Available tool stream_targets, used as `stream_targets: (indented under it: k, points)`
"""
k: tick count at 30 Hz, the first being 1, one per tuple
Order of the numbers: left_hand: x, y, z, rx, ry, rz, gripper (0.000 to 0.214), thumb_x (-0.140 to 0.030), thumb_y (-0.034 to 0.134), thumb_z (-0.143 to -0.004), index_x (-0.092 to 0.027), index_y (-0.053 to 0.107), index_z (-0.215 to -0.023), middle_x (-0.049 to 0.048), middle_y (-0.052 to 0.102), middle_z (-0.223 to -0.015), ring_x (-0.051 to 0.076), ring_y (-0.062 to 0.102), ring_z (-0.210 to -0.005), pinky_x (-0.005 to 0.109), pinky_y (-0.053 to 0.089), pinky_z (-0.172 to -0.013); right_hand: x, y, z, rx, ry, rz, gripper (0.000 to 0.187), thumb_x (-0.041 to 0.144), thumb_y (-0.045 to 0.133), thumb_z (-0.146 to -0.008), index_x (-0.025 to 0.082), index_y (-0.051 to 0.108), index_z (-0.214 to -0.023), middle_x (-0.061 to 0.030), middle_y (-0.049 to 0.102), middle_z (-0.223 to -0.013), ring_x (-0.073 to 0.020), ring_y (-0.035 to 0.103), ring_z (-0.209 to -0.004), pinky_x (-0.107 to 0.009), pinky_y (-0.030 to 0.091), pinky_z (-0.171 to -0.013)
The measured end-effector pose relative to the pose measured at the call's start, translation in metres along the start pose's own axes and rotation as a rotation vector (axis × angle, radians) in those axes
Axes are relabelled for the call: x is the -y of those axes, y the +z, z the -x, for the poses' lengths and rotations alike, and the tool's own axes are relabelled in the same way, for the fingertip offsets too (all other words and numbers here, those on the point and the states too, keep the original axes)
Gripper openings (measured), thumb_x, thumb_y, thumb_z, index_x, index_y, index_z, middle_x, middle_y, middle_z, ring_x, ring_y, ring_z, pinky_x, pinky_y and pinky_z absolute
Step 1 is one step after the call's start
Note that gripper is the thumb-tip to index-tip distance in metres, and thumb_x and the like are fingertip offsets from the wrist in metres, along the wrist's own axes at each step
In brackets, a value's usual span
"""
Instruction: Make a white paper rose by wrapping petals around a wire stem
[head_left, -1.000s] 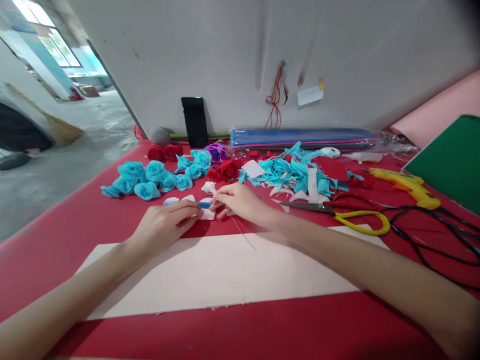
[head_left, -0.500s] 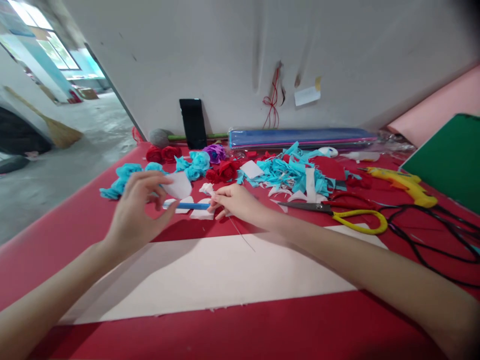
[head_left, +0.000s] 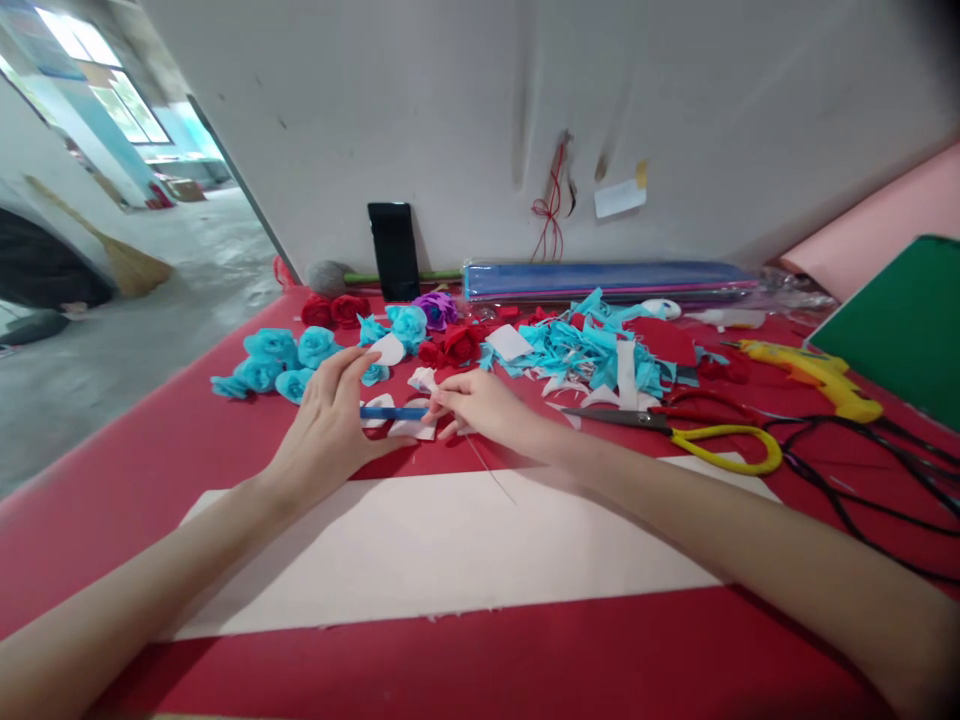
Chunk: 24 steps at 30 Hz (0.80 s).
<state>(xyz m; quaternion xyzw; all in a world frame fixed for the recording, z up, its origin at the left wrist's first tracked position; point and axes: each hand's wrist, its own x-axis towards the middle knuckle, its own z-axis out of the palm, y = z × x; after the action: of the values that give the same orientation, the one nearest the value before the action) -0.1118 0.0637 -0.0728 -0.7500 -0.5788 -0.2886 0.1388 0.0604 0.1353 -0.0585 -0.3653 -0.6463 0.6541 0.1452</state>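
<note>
My left hand (head_left: pixel 330 425) is raised a little over the red table and pinches a small white paper petal (head_left: pixel 388 349) between thumb and fingertips. My right hand (head_left: pixel 480 402) rests on the table with its fingers closed round a small white paper bud on a thin wire stem (head_left: pixel 491 468). A blue stick (head_left: pixel 391 412) lies between the two hands, over a few more white petals (head_left: pixel 411 428). A long white paper sheet (head_left: pixel 450 550) lies just in front of both hands.
Blue paper roses (head_left: pixel 281 360) lie at the left, red roses (head_left: pixel 450 345) and a purple one behind the hands. Blue scraps (head_left: pixel 585 350), yellow-handled scissors (head_left: pixel 697 435), a yellow glue gun (head_left: pixel 817 375) and black cables (head_left: pixel 870 470) are at the right. A phone (head_left: pixel 394 250) leans on the wall.
My left hand lifted off the table with a white petal, then came back down and toward my right hand. My right hand has stayed in place.
</note>
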Motion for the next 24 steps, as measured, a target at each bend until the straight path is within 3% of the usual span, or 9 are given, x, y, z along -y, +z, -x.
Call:
stream_targets:
  k: [13, 24]
  points:
    - [0.029, -0.012, 0.013, 0.04, -0.232, 0.173, 0.047, -0.031, 0.053, -0.083, -0.019, 0.037, -0.126, 0.0116, 0.042, -0.128, 0.024, 0.053, -0.101, 0.045, 0.049, -0.082, -0.007, -0.001, -0.005, 0.018, -0.028, -0.014, 0.028, 0.031, 0.048, -0.088, 0.013, 0.052, -0.11, -0.0074, 0.056, -0.106, -0.0166, 0.058, -0.09, -0.036, 0.05, -0.077]
    - [0.029, -0.011, 0.013, 0.088, -0.356, 0.371, 0.044, -0.027, 0.053, -0.083, -0.019, 0.04, -0.125, 0.0113, 0.041, -0.129, 0.026, 0.05, -0.108, 0.047, 0.048, -0.084, -0.002, 0.002, 0.001, -0.002, -0.036, -0.008, 0.027, 0.031, 0.048, -0.088, 0.012, 0.053, -0.108, -0.007, 0.057, -0.103, -0.0155, 0.058, -0.087, -0.034, 0.05, -0.075]
